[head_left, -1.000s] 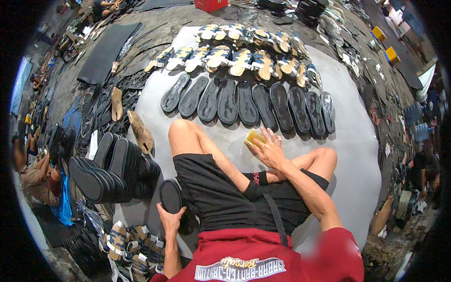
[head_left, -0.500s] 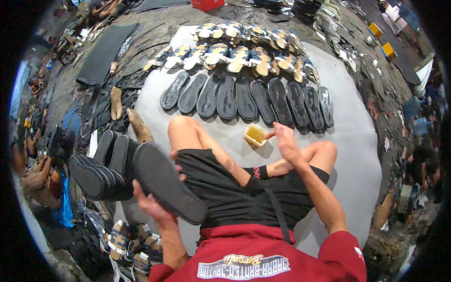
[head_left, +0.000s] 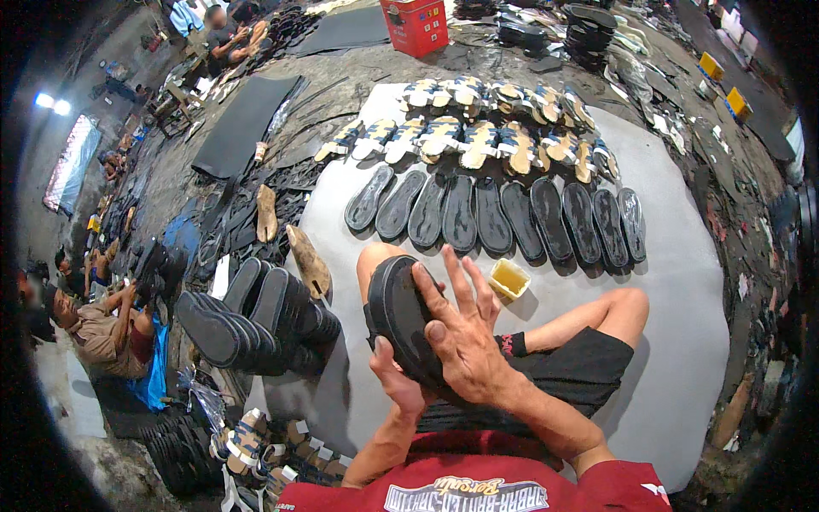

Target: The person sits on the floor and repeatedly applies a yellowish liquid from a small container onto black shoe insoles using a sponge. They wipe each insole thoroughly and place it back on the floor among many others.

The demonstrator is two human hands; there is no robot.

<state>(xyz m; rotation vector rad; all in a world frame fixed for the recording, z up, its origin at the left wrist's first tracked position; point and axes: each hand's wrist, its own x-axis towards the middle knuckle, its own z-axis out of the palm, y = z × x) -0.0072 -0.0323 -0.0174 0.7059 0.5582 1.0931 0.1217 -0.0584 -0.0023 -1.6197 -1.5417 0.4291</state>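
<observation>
I sit cross-legged on a white sheet (head_left: 682,324). My left hand (head_left: 397,384) grips a black shoe sole (head_left: 401,320) from below, holding it over my lap. My right hand (head_left: 461,328) lies flat on the sole's upper face with its fingers spread. A small yellow tub (head_left: 510,277) stands on the sheet just beyond my right knee. A row of several black soles (head_left: 495,218) lies in front of me.
Behind the black row lie several patterned sandal soles (head_left: 486,128). A stack of black soles (head_left: 256,320) stands at my left, with two wooden lasts (head_left: 309,260) near it. A red crate (head_left: 418,26) sits far back. A person (head_left: 102,328) sits at the left edge.
My left hand lifted a black sole from the stack at my left up over my lap. My right hand left the yellow tub and came down onto the sole.
</observation>
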